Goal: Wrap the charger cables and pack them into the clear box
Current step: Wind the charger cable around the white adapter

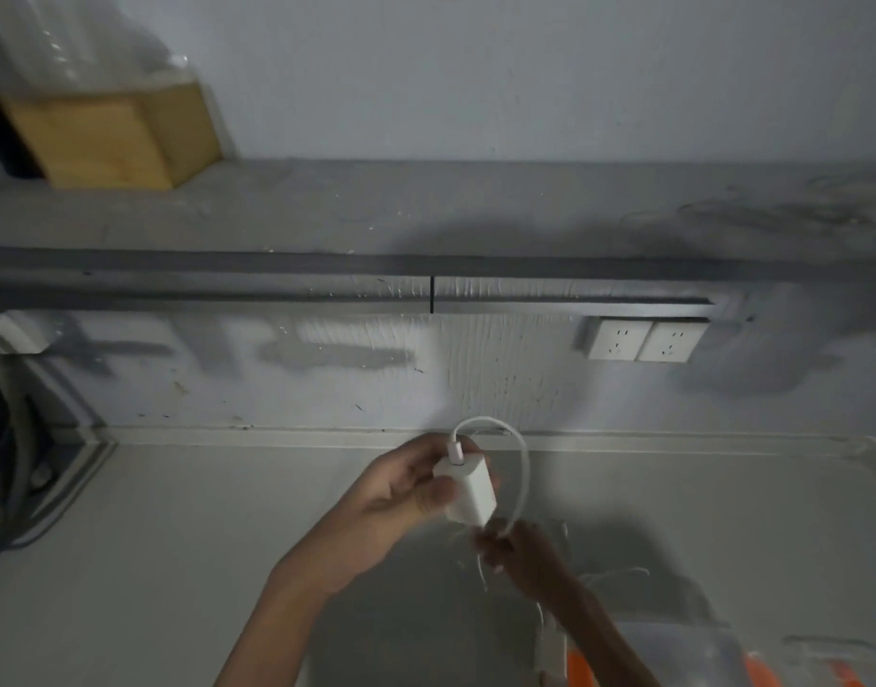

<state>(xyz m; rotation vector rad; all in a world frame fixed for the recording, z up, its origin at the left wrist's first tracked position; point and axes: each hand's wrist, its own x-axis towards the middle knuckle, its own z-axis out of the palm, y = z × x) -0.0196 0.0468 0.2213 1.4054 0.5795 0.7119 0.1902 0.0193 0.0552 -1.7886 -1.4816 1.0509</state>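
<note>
My left hand (401,493) grips a white charger block (468,490) above the grey floor, plug end pointing up. A white cable (522,463) leaves the top of the block, arcs to the right and runs down into my right hand (517,552), which pinches it just below the block. Under my right forearm lies a clear box (713,652) with orange clips at the bottom right edge of the view. More white cable (549,642) hangs down beside the box.
A double wall socket (646,341) sits on the grey wall, above and right of my hands. A wooden box (113,133) rests on the ledge at upper left. Dark equipment with hoses (9,463) fills the left edge.
</note>
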